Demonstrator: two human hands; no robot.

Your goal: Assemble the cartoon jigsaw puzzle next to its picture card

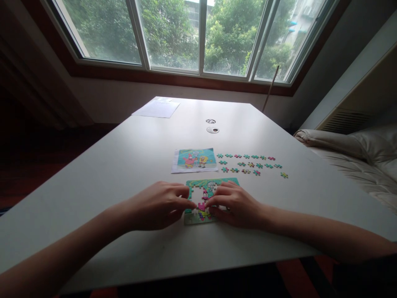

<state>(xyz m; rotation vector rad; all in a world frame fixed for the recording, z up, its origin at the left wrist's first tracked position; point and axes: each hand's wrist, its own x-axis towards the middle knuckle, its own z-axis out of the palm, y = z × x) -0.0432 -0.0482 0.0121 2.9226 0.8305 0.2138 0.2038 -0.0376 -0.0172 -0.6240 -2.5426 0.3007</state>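
On the white table lies a partly assembled jigsaw puzzle (pixel 228 180) with a green border and cartoon figures, with a white gap at its upper left. My left hand (pixel 167 205) rests over its left edge, fingers bent, its index fingertip at the lower side of the gap. From the right, my right hand (pixel 235 203) covers much of the puzzle, its fingers curled down. Between the two hands' fingertips sits a pink puzzle piece (pixel 202 205), seemingly pinched from both sides. My palms and fingers hide parts of the puzzle.
Behind the puzzle lies a reference picture (pixel 195 159) on paper. Loose puzzle pieces (pixel 246 156) lie in rows to its right. Farther back are two round items (pixel 212 130) and a paper sheet (pixel 156 109). A padded couch (pixel 356 157) stands right of the table.
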